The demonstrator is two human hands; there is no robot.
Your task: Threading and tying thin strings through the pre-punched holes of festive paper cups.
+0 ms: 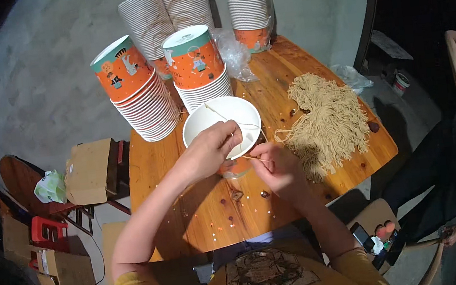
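A white-lined paper bucket [195, 125] stands upright in front of me, its orange outside partly showing below the rim. A thin, light cord [248, 124] crosses its opening and comes down to my hands at the near rim. My left hand [212, 149] is over the near left rim, with thumb and fingers pinched on the cord. Just right of the rim, my right hand [279, 169] has its fingers closed on a cord end. The fingers hide part of the cord. To the right lies a heap of beige cords [331, 122].
Stacks of upside-down orange paper buckets [196, 61] stand behind the bucket on the wooden table [192, 225], with taller stacks [248, 5] at the back. Clear plastic wrap [235, 54] lies between them. Small beads dot the near edge. A person [440, 174] is at the right.
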